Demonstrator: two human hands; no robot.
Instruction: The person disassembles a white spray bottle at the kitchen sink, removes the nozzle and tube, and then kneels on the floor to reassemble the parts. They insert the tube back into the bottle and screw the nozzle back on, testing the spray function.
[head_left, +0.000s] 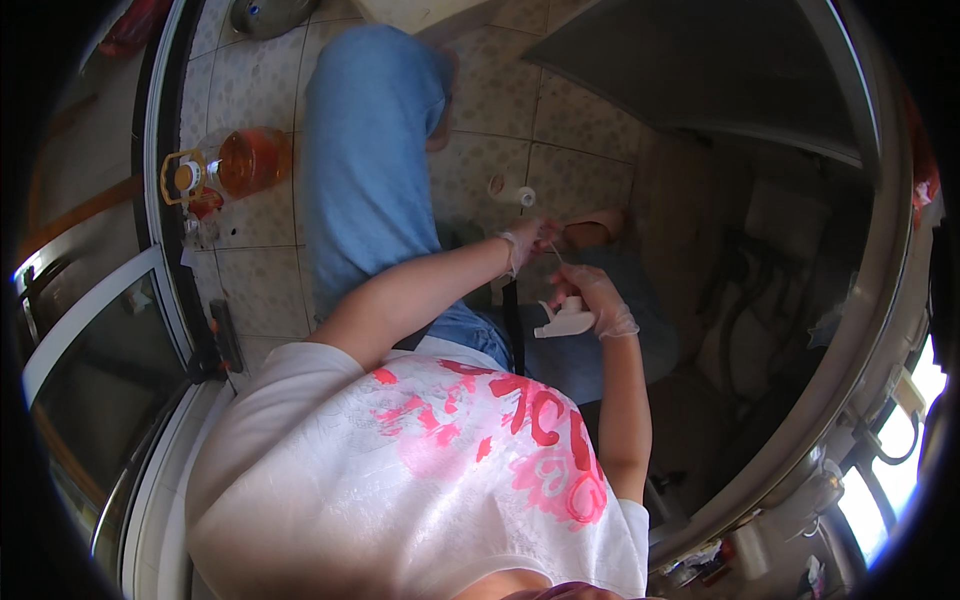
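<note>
Both my hands wear clear plastic gloves and are raised in front of my lap. My right hand (589, 289) is closed around a white trigger spray head (566, 321), its nozzle pointing left. A thin pale tube (556, 253) runs up from the right fingers towards my left hand (532, 238). The left fingers pinch the upper end of this tube. Beyond the left hand, a white ring-shaped opening (526, 196), perhaps a bottle neck, shows above the tiled floor (487, 161); what lies under it is too dim to tell.
A large oil bottle (255, 161) with a yellow handle is on the floor at left, near a sliding glass door (105, 330). A dark cabinet door (697, 67) stands open at right. Hoses (739, 307) show dimly inside the cabinet. A brown shoe (596, 229) is just beyond my hands.
</note>
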